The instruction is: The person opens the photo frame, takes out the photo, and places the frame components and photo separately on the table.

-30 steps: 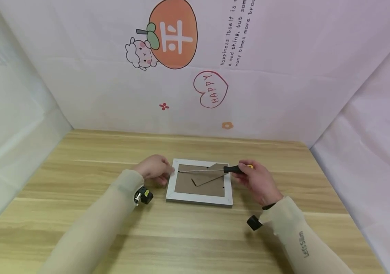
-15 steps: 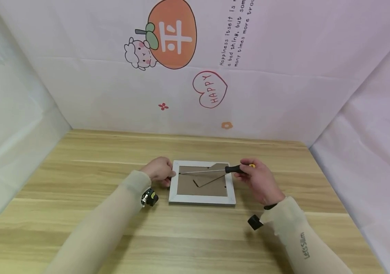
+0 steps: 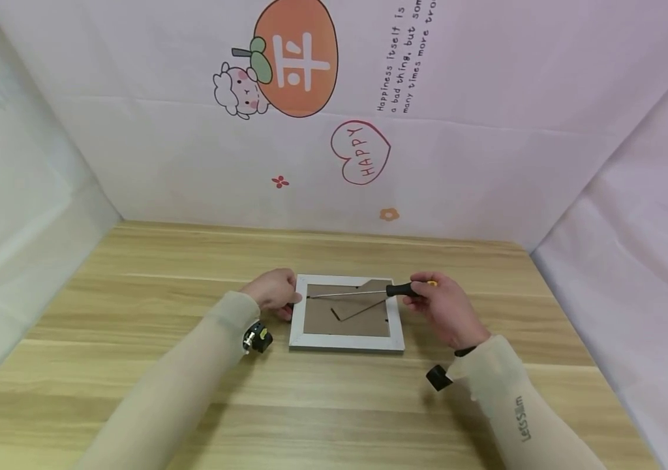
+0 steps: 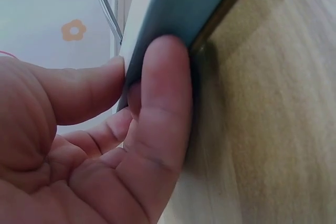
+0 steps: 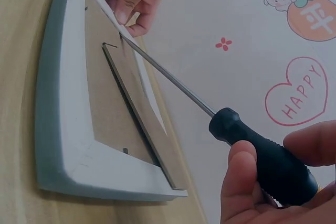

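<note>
A white picture frame [image 3: 346, 342] lies back-up on the wooden table, its brown backing board [image 3: 322, 320] showing. The left hand [image 3: 275, 290] pinches the frame's left edge, thumb on the top face and fingers against the outer side [image 4: 194, 3]. In the right hand [image 3: 448, 310] is the dark handle of a screwdriver [image 5: 262, 156], held between thumb and fingers. Its metal shaft [image 5: 168, 77] slants over the board, and the tip meets the frame's inner left edge beside the left hand. A thin stand flap [image 5: 131, 98] lies across the board, small dark tabs [image 5: 125, 151] around it.
Wood-grain table surface [image 3: 334, 405] surrounds the frame. Behind it hangs a white printed cloth [image 3: 463, 176], with more white cloth at both sides. A small black camera is strapped at each wrist.
The left hand has moved right and closed on the frame's left edge, and the frame has shifted slightly right. The right hand and screwdriver have barely moved.
</note>
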Tool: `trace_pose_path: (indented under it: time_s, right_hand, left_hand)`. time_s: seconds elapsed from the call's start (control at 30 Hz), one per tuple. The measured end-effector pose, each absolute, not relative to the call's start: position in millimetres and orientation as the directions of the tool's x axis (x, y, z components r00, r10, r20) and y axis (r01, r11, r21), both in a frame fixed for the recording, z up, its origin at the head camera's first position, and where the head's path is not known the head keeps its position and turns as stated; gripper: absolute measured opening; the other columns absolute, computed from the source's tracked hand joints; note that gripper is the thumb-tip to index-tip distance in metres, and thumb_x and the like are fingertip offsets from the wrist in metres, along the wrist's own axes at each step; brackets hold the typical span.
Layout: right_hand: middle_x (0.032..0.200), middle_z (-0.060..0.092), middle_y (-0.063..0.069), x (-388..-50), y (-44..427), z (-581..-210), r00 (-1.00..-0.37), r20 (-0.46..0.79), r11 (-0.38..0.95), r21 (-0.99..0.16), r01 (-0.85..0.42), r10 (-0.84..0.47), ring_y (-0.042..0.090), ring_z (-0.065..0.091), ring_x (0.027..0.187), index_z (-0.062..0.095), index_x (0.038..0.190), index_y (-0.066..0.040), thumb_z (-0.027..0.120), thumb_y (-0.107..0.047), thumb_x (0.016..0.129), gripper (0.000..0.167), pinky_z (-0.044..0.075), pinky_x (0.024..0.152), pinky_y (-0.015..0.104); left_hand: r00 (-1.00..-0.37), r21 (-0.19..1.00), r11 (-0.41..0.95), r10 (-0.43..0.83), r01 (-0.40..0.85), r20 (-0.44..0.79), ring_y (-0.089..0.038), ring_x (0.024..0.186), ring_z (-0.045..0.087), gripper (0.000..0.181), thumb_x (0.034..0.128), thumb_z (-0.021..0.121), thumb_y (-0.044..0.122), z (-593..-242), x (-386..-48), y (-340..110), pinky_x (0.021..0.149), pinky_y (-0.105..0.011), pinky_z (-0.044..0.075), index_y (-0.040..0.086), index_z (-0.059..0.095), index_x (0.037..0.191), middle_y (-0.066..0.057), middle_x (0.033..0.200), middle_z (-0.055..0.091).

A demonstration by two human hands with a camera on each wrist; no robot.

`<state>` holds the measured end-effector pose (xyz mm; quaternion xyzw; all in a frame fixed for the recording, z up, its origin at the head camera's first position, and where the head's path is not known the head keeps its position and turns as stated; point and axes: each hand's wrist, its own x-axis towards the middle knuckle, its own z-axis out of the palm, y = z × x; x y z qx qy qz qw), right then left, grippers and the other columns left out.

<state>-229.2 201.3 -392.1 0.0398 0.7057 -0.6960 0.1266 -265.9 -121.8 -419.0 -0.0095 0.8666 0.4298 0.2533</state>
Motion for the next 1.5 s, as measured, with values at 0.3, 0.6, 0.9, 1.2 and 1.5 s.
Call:
trace_pose_path:
  time_s: [0.3,0.6,0.9,1.2,1.5]
  right_hand:
    - [0.117,0.048,0.023,-235,197,-384,-0.964,-0.233,0.005,-0.972,0.234,-0.131,0.019,0.061,0.082,0.039,0.131,0.01,0.041,-0.005,0.105,0.03,0.055,0.078,0.028]
    - [0.106,0.054,0.02,-236,188,-373,-0.979,-0.178,0.151,-0.975,0.162,-0.096,0.02,0.062,0.077,0.044,0.126,0.009,0.044,-0.007,0.104,0.027,0.055,0.072,0.029]
    - [0.105,0.066,0.013,-238,159,-344,-0.99,0.04,0.424,-0.901,-0.093,-0.132,0.031,0.065,0.088,0.054,0.131,-0.011,0.06,-0.031,0.1,0.037,0.056,0.075,0.038]
    - [0.092,0.072,0.016,-247,103,-330,-0.938,0.26,0.115,-0.95,-0.291,-0.227,0.029,0.068,0.091,0.059,0.099,-0.002,0.06,-0.02,0.099,0.018,0.052,0.088,0.045]
    - [0.069,0.059,0.011,-264,89,-343,-0.962,0.253,-0.486,-0.857,-0.174,-0.102,0.026,0.061,0.059,0.053,0.082,-0.005,0.052,0.004,0.097,0.018,0.056,0.068,0.037]
  left_hand:
    - [-0.865,0.761,0.604,0.224,-0.238,-0.448,-0.026,0.073,0.065,0.011,0.0965,0.061,-0.001,-419,-268,-123,0.062,-0.031,0.059,-0.001,0.052,0.102,-0.018,0.09,0.061]
    - [-0.863,0.765,0.592,0.218,-0.253,-0.455,-0.027,0.07,0.065,0.01,0.0962,0.06,-0.003,-417,-269,-122,0.062,-0.032,0.06,-0.001,0.051,0.098,-0.019,0.088,0.061]
    - [-0.861,0.785,0.561,0.232,-0.261,-0.452,-0.026,0.071,0.063,0.011,0.0955,0.06,-0.004,-420,-270,-123,0.062,-0.033,0.06,0.0,0.049,0.1,-0.019,0.088,0.061]
    - [-0.854,0.765,0.58,0.213,-0.28,-0.475,-0.027,0.073,0.064,0.011,0.096,0.061,-0.003,-418,-269,-120,0.062,-0.033,0.06,0.0,0.051,0.1,-0.019,0.089,0.062]
    - [-0.84,0.713,0.641,0.192,-0.285,-0.508,-0.027,0.069,0.066,0.009,0.0984,0.058,0.0,-417,-274,-119,0.06,-0.033,0.06,0.0,0.051,0.103,-0.02,0.09,0.063]
